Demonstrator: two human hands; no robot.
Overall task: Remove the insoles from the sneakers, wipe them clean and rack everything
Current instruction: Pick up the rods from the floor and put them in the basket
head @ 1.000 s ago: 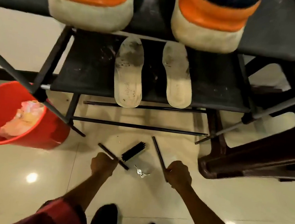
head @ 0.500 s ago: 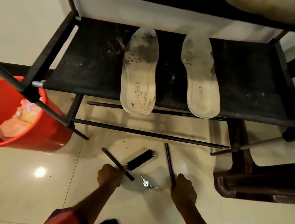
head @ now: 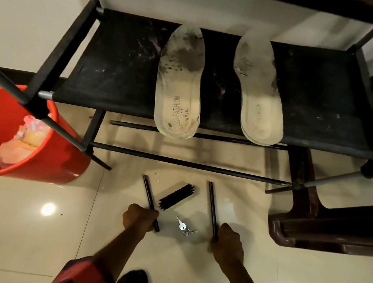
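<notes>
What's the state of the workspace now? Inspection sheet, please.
Surface: glossy tiled floor, few specks.
Job's things: left insole and right insole, both stained, side by side on the shelf, heels overhanging its front.
Clutter: brush and keys on the floor; red bucket with crumpled contents.
Hands: left hand grips the left rod; right hand grips the right rod.
Cables: nothing seen.
Surroundings: brown plastic furniture at right.

The person is bending lower, so the view is sliding down the rack (head: 110,67). The sneakers on top are slipping out of sight. The left insole (head: 179,82) and the right insole (head: 259,89) are looking bigger. The left hand (head: 139,217) is turning the left rod (head: 149,195) from slanted to nearly straight. The right hand (head: 227,243) is straightening the right rod (head: 213,207) a little too.
</notes>
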